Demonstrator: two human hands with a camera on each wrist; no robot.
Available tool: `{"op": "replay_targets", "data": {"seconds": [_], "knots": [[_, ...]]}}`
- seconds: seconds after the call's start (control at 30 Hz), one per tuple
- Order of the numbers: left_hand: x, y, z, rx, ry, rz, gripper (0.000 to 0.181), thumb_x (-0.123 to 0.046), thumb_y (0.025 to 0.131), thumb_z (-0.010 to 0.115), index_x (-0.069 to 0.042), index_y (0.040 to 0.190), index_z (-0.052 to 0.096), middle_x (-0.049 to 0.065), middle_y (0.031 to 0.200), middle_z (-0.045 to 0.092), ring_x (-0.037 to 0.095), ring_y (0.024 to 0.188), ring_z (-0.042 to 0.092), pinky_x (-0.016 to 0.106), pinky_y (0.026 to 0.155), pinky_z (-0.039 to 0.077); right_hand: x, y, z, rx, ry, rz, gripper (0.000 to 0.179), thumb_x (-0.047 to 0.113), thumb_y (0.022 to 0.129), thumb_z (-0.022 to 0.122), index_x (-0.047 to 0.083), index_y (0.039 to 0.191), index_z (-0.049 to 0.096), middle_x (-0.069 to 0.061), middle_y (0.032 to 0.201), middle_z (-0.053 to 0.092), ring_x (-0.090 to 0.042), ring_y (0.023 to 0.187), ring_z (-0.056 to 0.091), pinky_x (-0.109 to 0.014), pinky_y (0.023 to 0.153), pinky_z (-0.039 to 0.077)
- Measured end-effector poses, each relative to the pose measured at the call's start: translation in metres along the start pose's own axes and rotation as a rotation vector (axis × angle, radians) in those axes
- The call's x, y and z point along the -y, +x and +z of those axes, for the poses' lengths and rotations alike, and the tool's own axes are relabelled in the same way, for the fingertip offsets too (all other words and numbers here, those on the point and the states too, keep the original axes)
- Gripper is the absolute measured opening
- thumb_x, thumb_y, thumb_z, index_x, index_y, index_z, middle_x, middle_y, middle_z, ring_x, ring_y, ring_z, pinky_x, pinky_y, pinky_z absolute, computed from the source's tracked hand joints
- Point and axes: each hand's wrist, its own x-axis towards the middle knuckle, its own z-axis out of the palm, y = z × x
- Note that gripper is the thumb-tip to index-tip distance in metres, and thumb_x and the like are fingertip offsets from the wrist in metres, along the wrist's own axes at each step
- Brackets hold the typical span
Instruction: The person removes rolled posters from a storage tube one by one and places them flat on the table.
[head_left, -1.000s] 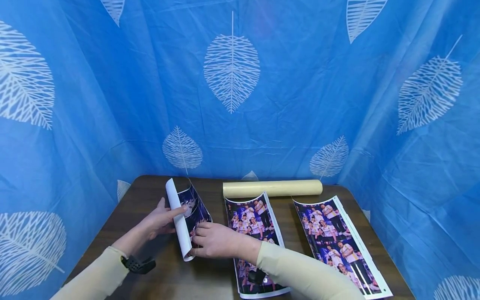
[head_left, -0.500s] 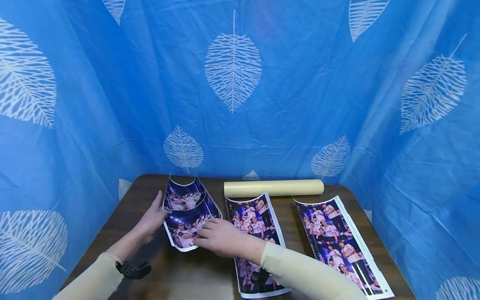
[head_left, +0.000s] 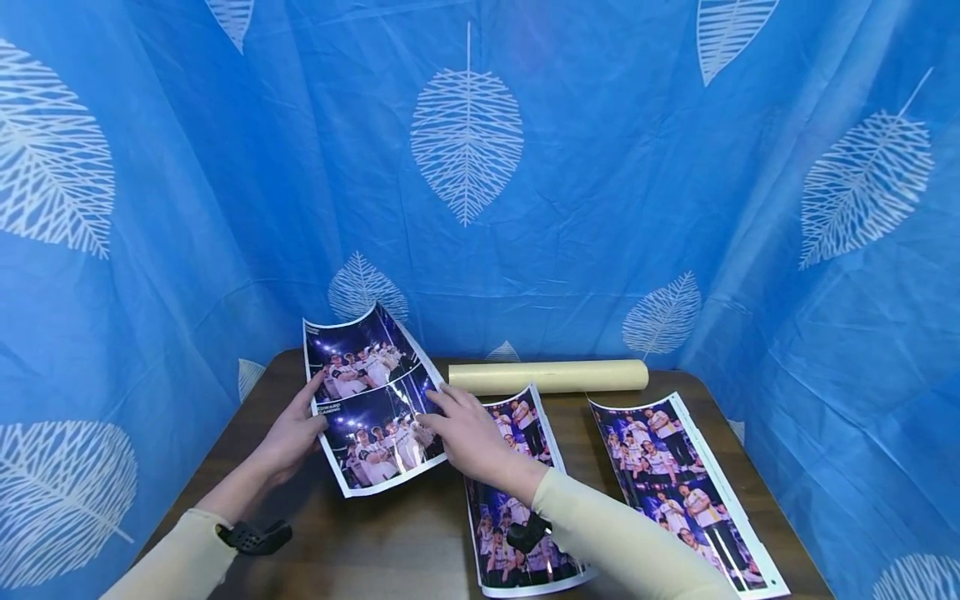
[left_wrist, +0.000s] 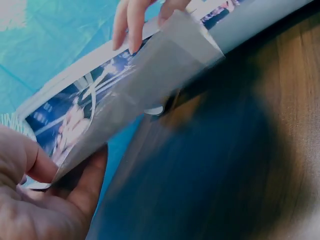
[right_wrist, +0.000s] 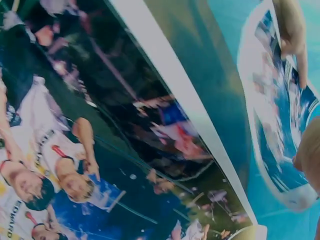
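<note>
A glossy poster, printed with two stacked photos of a group in white shirts, is held up at a tilt over the table's left side. My left hand pinches its left edge; in the left wrist view thumb and fingers of that hand grip the sheet from both faces. At the opposite edge my right hand holds the poster, two fingers lying across its printed face. The sheet bows between the hands, and its pale back shows in the left wrist view.
A middle poster lies curled on the brown table, partly under my right forearm. Further right lies another poster. A cream-coloured roll lies along the back, before a blue leaf-print curtain.
The poster was rolled on the table with its white back showing; it has been unrolled and raised, its photos now facing up. My right hand has moved up along the right edge.
</note>
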Motion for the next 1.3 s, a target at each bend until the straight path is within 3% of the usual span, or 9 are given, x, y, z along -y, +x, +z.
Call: {"op": "replay_targets", "data": {"seconds": [0.13, 0.3, 0.43, 0.57, 0.73, 0.9, 1.03, 1.2, 1.3], "knots": [[-0.001, -0.001, -0.003, 0.027, 0.012, 0.016, 0.085, 0.008, 0.099, 0.036, -0.022, 0.165, -0.009, 0.032, 0.163, 0.018, 0.049, 0.133, 0.046, 0.044, 0.091, 0.056, -0.007, 0.001, 0.002, 0.047, 0.080, 0.109, 0.064, -0.006, 0.083, 0.067, 0.021, 0.141, 0.063, -0.016, 0.163, 0.032, -0.039, 0.148, 0.031, -0.049, 0.116, 0.036], [-0.003, -0.004, -0.007, 0.068, 0.041, 0.030, 0.086, 0.008, 0.098, 0.039, -0.023, 0.166, -0.004, 0.030, 0.165, 0.012, 0.052, 0.137, 0.041, 0.048, 0.094, 0.055, -0.008, 0.006, 0.000, 0.056, 0.369, 0.236, 0.075, -0.015, 0.084, 0.058, 0.018, 0.151, 0.051, -0.021, 0.168, 0.012, -0.040, 0.146, 0.036, -0.040, 0.099, 0.053], [0.000, -0.004, -0.015, 0.103, 0.046, 0.033, 0.086, 0.007, 0.099, 0.042, -0.024, 0.166, -0.003, 0.030, 0.164, 0.015, 0.054, 0.136, 0.043, 0.055, 0.096, 0.053, -0.004, 0.013, -0.003, 0.082, 0.682, 0.331, 0.076, -0.014, 0.087, 0.053, 0.019, 0.155, 0.046, -0.019, 0.165, 0.025, -0.034, 0.142, 0.042, -0.041, 0.099, 0.051], [0.007, -0.005, -0.028, 0.122, 0.079, 0.029, 0.088, 0.008, 0.097, 0.045, -0.023, 0.166, 0.000, 0.031, 0.163, 0.019, 0.051, 0.131, 0.050, 0.053, 0.094, 0.055, 0.002, 0.022, -0.005, 0.137, 0.975, 0.433, 0.083, -0.012, 0.087, 0.052, 0.026, 0.159, 0.038, -0.009, 0.160, 0.039, -0.024, 0.130, 0.051, -0.039, 0.100, 0.048], [0.016, -0.007, -0.043, 0.105, 0.159, -0.024, 0.087, 0.006, 0.096, 0.047, -0.021, 0.166, 0.003, 0.035, 0.160, 0.020, 0.048, 0.125, 0.057, 0.051, 0.093, 0.056, 0.015, 0.032, 0.000, 0.135, 1.244, 0.546, 0.074, -0.006, 0.094, 0.056, 0.022, 0.160, 0.037, -0.019, 0.143, 0.055, -0.026, 0.110, 0.067, -0.040, 0.090, 0.057], [0.027, -0.011, -0.052, 0.118, 0.239, -0.113, 0.084, 0.004, 0.095, 0.051, -0.014, 0.166, 0.009, 0.040, 0.155, 0.028, 0.040, 0.117, 0.063, 0.051, 0.092, 0.056, 0.027, 0.033, 0.008, 0.184, 1.315, 0.598, 0.089, -0.015, 0.085, 0.060, 0.021, 0.161, 0.033, -0.021, 0.142, 0.053, -0.030, 0.103, 0.067, -0.042, 0.085, 0.059], [0.037, -0.012, -0.055, 0.144, 0.302, -0.163, 0.085, 0.005, 0.092, 0.055, -0.009, 0.164, 0.013, 0.040, 0.155, 0.025, 0.040, 0.116, 0.062, 0.052, 0.092, 0.056, 0.037, 0.030, 0.016, 0.238, 1.246, 0.584, 0.113, -0.024, 0.070, 0.062, 0.023, 0.164, 0.023, -0.021, 0.147, 0.047, -0.026, 0.098, 0.063, -0.035, 0.077, 0.058], [0.044, -0.012, -0.057, 0.172, 0.443, -0.181, 0.089, 0.008, 0.085, 0.059, -0.003, 0.162, 0.016, 0.042, 0.155, 0.020, 0.048, 0.120, 0.055, 0.061, 0.097, 0.049, 0.049, 0.028, 0.026, 0.304, 1.176, 0.601, 0.122, -0.026, 0.067, 0.066, 0.018, 0.166, 0.010, -0.025, 0.154, 0.041, -0.026, 0.091, 0.060, -0.031, 0.067, 0.054], [0.046, -0.011, -0.057, 0.189, 0.531, -0.202, 0.091, 0.011, 0.081, 0.061, 0.001, 0.161, 0.018, 0.044, 0.153, 0.022, 0.051, 0.122, 0.051, 0.064, 0.099, 0.045, 0.054, 0.028, 0.032, 0.337, 1.135, 0.611, 0.123, -0.026, 0.066, 0.069, 0.013, 0.165, 0.008, -0.024, 0.159, 0.036, -0.026, 0.105, 0.058, -0.032, 0.080, 0.055]]}}
